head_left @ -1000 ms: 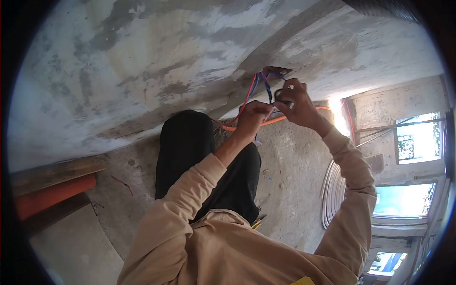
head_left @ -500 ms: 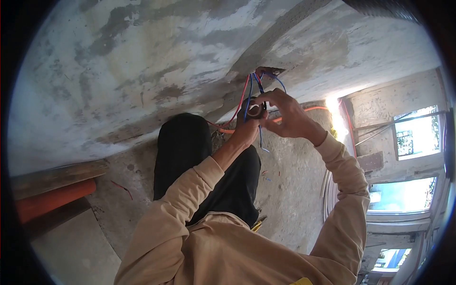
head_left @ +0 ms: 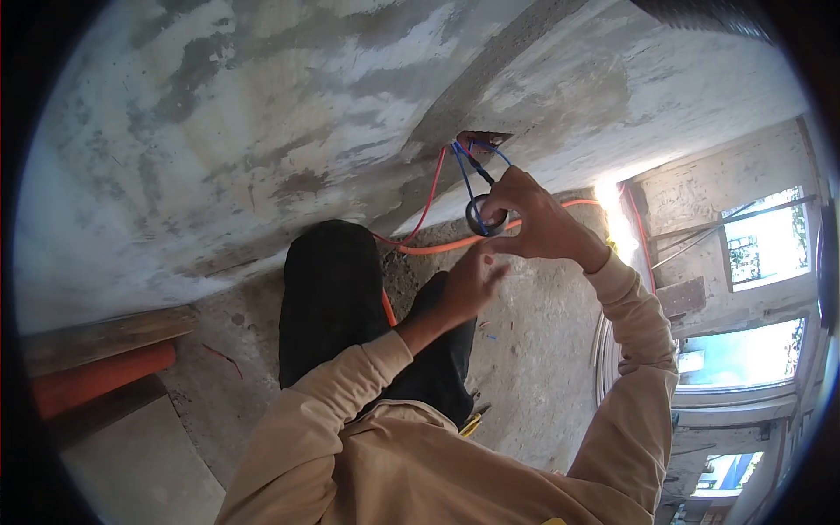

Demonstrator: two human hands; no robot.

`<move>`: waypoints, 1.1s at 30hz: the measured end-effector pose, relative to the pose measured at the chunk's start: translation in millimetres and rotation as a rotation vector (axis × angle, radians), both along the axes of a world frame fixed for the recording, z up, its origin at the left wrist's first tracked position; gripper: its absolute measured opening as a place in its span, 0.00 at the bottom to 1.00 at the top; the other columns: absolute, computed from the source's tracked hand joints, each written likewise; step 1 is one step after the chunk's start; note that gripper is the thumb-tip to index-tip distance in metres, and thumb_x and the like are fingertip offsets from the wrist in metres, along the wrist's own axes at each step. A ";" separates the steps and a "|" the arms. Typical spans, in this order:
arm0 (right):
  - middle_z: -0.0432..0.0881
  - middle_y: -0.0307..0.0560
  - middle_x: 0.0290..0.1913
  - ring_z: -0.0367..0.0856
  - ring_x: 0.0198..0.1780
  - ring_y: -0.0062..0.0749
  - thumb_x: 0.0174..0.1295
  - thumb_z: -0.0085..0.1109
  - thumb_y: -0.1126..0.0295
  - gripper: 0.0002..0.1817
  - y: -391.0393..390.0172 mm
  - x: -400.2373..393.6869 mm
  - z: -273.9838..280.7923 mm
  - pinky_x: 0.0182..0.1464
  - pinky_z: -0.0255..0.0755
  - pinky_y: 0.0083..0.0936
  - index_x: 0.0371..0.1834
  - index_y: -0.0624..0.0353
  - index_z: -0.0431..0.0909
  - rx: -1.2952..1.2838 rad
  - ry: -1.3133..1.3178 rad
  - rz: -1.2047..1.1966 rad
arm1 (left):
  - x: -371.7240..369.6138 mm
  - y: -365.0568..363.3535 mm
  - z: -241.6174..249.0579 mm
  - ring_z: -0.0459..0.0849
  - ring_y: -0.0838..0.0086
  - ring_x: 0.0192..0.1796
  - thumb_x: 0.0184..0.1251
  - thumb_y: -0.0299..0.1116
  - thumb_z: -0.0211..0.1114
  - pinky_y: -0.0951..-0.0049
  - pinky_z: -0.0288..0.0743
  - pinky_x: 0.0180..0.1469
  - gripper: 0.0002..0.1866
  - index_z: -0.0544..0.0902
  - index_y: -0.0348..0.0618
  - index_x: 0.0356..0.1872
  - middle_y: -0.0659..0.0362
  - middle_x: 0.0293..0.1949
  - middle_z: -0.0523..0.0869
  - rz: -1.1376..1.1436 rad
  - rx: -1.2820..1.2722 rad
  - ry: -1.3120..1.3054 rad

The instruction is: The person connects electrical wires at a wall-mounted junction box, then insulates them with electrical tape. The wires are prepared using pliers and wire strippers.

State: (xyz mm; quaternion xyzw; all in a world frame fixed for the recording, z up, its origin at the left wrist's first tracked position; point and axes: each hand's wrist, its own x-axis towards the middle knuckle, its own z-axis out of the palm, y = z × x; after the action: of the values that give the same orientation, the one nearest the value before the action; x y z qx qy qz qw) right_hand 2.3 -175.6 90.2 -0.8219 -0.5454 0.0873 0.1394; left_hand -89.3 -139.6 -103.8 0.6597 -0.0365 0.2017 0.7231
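My right hand (head_left: 544,220) grips a roll of black electrical tape (head_left: 473,227) near the wall, its fingers bent around the ring. Just below it is my left hand (head_left: 470,282), slightly blurred, with thumb and fingers apart and nothing seen in them. Blue wires (head_left: 465,171) and a red wire (head_left: 434,191) come out of a rectangular hole (head_left: 490,138) in the wall. Beside the right fingertips, a black-wrapped bundle (head_left: 479,170) runs from that hole. One blue wire passes in front of the tape roll.
An orange conduit (head_left: 442,248) runs along the floor behind the hands. My knees in black trousers (head_left: 332,297) are close to the plastered wall (head_left: 262,131). Left lie a wooden plank (head_left: 114,332) and an orange pipe (head_left: 105,372). Coiled pale tubing (head_left: 604,354) sits at right.
My left hand has come off the tape roll and moved down towards me. The roll is now in my right hand, slightly lower and further right.
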 end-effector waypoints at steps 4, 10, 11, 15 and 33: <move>0.76 0.39 0.30 0.71 0.42 0.38 0.41 0.75 0.73 0.12 -9.0 8.2 17.5 0.51 0.67 0.33 0.28 0.57 0.80 -0.029 -0.119 0.040 | -53.0 51.1 78.4 0.86 0.59 0.38 0.60 0.31 0.68 0.65 0.78 0.43 0.10 0.83 0.37 0.39 0.49 0.33 0.85 -0.457 0.403 -0.221; 0.76 0.41 0.32 0.71 0.43 0.39 0.51 0.70 0.74 0.08 -9.4 1.0 25.1 0.50 0.67 0.32 0.32 0.58 0.80 -0.041 -0.145 0.035 | 9.6 95.6 106.9 0.83 0.70 0.39 0.61 0.20 0.52 0.69 0.77 0.47 0.05 0.76 0.35 0.34 0.56 0.32 0.80 -0.031 -0.050 -0.403; 0.76 0.42 0.33 0.72 0.43 0.39 0.53 0.68 0.74 0.07 -9.7 0.6 28.5 0.49 0.67 0.32 0.34 0.59 0.80 -0.052 -0.140 0.038 | 16.3 90.6 92.9 0.82 0.71 0.41 0.61 0.20 0.51 0.70 0.76 0.49 0.06 0.76 0.35 0.37 0.56 0.34 0.79 -0.060 -0.170 -0.308; 0.76 0.47 0.35 0.73 0.41 0.41 0.64 0.59 0.71 0.06 -24.9 12.1 27.8 0.47 0.68 0.33 0.39 0.62 0.78 0.086 0.117 -0.169 | 31.4 67.5 62.2 0.78 0.67 0.56 0.70 0.27 0.50 0.66 0.71 0.63 0.13 0.71 0.36 0.53 0.52 0.50 0.77 -0.287 -0.834 0.064; 0.78 0.51 0.19 0.78 0.29 0.38 0.61 0.65 0.58 0.20 -3.1 25.0 7.0 0.35 0.71 0.33 0.21 0.66 0.82 -0.330 0.041 -0.365 | 37.7 47.2 58.0 0.75 0.82 0.27 0.66 0.22 0.62 0.81 0.69 0.30 0.06 0.84 0.34 0.41 0.62 0.31 0.82 -0.136 -0.998 0.307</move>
State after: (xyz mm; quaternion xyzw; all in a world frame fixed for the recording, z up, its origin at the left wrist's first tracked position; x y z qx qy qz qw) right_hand 27.3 -178.7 97.2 -0.9164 -0.3634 0.1653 0.0277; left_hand -51.6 -92.4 -45.9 0.2529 0.1275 0.0481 0.9578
